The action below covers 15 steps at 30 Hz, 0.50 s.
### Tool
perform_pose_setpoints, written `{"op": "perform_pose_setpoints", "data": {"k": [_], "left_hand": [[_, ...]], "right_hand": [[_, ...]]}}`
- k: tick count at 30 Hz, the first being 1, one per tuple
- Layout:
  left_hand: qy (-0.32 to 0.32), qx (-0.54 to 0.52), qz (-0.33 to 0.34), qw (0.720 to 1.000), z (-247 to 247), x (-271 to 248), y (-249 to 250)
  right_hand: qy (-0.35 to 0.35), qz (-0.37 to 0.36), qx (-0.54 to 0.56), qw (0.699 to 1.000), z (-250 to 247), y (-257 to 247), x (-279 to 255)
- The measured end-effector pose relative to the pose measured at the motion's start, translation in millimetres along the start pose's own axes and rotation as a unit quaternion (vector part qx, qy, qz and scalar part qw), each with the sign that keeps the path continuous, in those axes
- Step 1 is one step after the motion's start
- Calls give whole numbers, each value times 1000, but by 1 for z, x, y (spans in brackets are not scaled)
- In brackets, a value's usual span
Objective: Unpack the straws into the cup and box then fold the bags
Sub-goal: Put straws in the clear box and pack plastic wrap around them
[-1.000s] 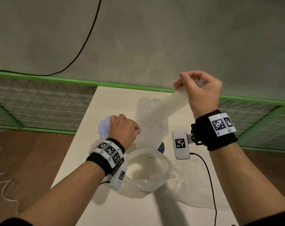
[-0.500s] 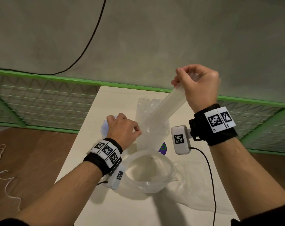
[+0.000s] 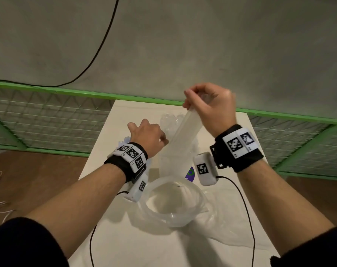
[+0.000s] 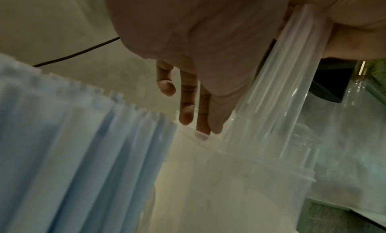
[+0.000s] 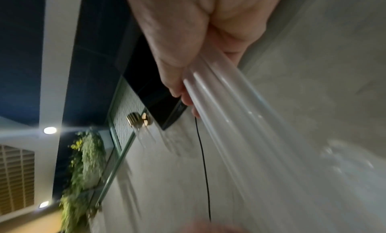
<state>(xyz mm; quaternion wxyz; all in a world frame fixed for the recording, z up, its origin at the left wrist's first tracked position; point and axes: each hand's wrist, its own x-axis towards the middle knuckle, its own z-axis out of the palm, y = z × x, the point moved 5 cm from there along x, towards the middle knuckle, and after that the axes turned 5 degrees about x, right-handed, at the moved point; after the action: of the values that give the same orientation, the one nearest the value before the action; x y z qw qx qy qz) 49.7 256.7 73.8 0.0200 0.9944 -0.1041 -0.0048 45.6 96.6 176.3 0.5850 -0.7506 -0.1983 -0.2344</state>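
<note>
My right hand (image 3: pixel 197 101) grips the top of a bundle of translucent straws (image 3: pixel 183 135) and holds it steeply tilted, its lower end inside the clear box (image 3: pixel 169 164) on the white table (image 3: pixel 109 237). My left hand (image 3: pixel 148 135) is at the box's left side. The left wrist view has that hand's (image 4: pixel 188 104) thumb against the bundle (image 4: pixel 292 88) and its long fingers reaching straight down to the rim of the box (image 4: pixel 240 187). In the right wrist view my right hand (image 5: pixel 188 46) is closed round the straws (image 5: pixel 240 121). Pale blue straws (image 4: pixel 83 154) stand just left of the box.
An empty clear bag (image 3: pixel 175 205) with a round open mouth lies in front of the box, and more flat plastic (image 3: pixel 227 224) spreads to its right. Crumpled clear plastic (image 3: pixel 169 120) sits behind the box. A green mesh rail (image 3: pixel 125 96) runs along the table's far edge.
My right hand has swung the top of the straw bundle left, so the bundle stands steeper in the box. My left hand has stayed beside the box.
</note>
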Motion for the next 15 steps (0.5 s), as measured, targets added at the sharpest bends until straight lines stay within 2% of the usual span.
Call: {"op": "perform_pose_setpoints", "data": {"k": [4,8,11,15], "left_hand": [[8,-70,-12,997,-1,-1,-6],[25,-114,-18,993,-2,-6,-18],[30,-138,-31,989,-3,-12,-30],[58,-160,-44,984,-9,-19,-40]], "right_hand": [[-22,-15,-14,1000,30,20,-19],[-125,-73,-143,979,62,47,-47],[-240,-63,-275,929,76,65,-65],[-305,-65,-422,851,79,75,-73]]}}
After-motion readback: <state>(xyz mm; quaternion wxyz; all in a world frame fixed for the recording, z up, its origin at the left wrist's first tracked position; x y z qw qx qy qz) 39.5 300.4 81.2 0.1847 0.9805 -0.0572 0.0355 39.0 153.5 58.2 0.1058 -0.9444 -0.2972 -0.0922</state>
